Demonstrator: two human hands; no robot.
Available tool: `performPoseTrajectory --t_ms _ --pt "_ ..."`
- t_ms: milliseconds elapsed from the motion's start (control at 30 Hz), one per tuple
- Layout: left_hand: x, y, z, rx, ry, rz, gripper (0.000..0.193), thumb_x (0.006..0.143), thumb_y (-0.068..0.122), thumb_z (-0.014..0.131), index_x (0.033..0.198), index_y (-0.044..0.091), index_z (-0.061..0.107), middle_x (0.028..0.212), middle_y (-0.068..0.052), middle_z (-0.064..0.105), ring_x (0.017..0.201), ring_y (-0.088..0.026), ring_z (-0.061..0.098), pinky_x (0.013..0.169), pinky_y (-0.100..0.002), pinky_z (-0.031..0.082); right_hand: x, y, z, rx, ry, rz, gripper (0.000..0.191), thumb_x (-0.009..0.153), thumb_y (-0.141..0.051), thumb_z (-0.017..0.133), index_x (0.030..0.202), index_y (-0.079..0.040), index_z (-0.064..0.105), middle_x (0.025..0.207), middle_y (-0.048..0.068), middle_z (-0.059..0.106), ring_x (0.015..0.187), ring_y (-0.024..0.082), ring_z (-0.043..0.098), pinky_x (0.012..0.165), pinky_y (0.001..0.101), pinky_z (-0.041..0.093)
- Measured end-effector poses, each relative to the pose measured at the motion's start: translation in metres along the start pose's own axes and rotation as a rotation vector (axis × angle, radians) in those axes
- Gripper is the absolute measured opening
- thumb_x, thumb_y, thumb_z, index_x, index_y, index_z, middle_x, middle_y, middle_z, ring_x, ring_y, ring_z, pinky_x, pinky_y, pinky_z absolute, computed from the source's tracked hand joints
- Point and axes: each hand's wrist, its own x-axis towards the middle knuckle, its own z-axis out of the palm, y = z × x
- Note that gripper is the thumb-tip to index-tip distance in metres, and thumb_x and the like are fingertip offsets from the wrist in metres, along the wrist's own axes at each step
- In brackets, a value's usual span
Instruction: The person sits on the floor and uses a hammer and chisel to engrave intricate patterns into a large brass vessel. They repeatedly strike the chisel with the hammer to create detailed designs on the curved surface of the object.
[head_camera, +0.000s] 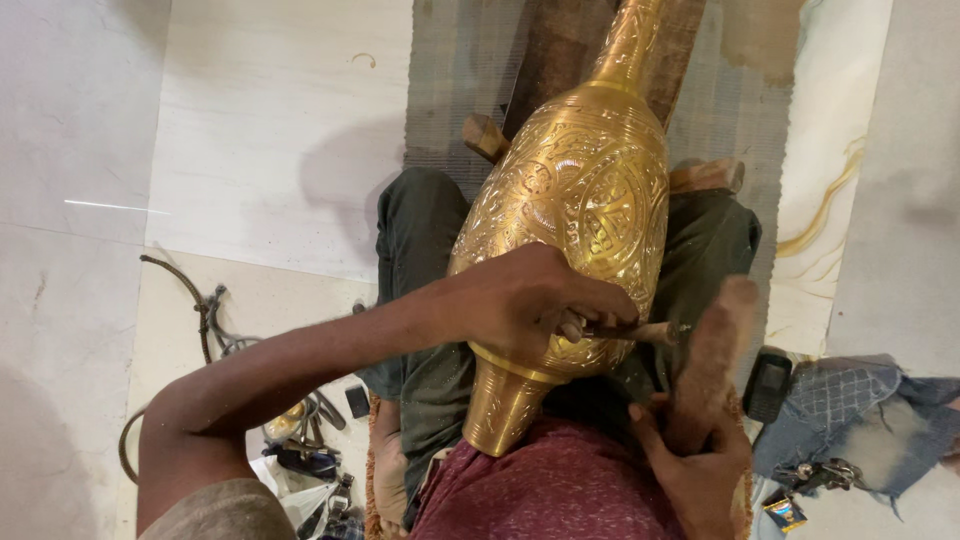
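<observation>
A large engraved brass vase (570, 200) lies across my lap, its neck pointing away from me and its foot toward my body. My left hand (530, 300) rests on the vase's belly and pinches a thin metal chisel (635, 328), whose tip touches the brass near the right flank. My right hand (695, 455) grips a wooden mallet (712, 345), blurred by motion, just beside the chisel's outer end.
A dark mat (450, 80) covers the pale floor under the vase. A rope and small tools (300, 440) lie at the lower left. A dark phone (768, 385), blue cloth (860, 410) and keys (815, 475) sit at the right.
</observation>
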Motion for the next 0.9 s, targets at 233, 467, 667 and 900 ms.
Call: performPoseTrajectory --t_ms 233,467,667,900 --pt "-0.009 -0.007 0.005 -0.038 0.067 0.126 0.050 0.092 0.015 0.073 0.139 0.017 0.058 0.089 -0.004 0.074 0.064 -0.013 0.069 0.060 -0.030 0.054 0.011 -0.007 -0.007 -0.022 0.043 -0.145 0.037 0.072 -0.004 0.088 0.104 0.003 0.072 0.086 0.008 0.073 0.075 0.012 0.067 0.069 0.0282 0.055" --pt "-0.003 -0.013 0.012 0.104 0.020 0.071 0.045 0.091 0.023 0.080 0.133 0.019 0.065 0.064 -0.003 0.071 0.052 -0.014 0.066 0.051 -0.035 0.050 0.008 -0.052 -0.030 0.656 -0.015 -0.279 0.028 0.082 0.001 0.079 0.103 -0.011 0.064 0.086 0.004 0.069 0.075 0.012 0.067 0.069 0.0266 0.057" --pt "-0.001 -0.011 0.005 0.033 0.066 0.219 0.046 0.094 0.024 0.076 0.138 0.018 0.063 0.105 -0.003 0.079 0.089 -0.015 0.078 0.071 -0.029 0.061 0.015 -0.068 -0.025 0.259 0.126 -0.461 0.034 0.079 0.004 0.078 0.106 -0.005 0.059 0.094 0.007 0.063 0.087 0.010 0.062 0.081 0.0248 0.051" --pt "0.009 -0.004 0.006 0.203 -0.127 -0.022 0.038 0.092 0.023 0.072 0.130 0.023 0.072 0.076 -0.003 0.079 0.056 -0.015 0.071 0.051 -0.032 0.051 0.008 -0.036 -0.021 0.116 0.112 -0.404 0.022 0.084 0.004 0.079 0.097 -0.002 0.062 0.085 0.010 0.065 0.079 0.013 0.062 0.076 0.0272 0.050"
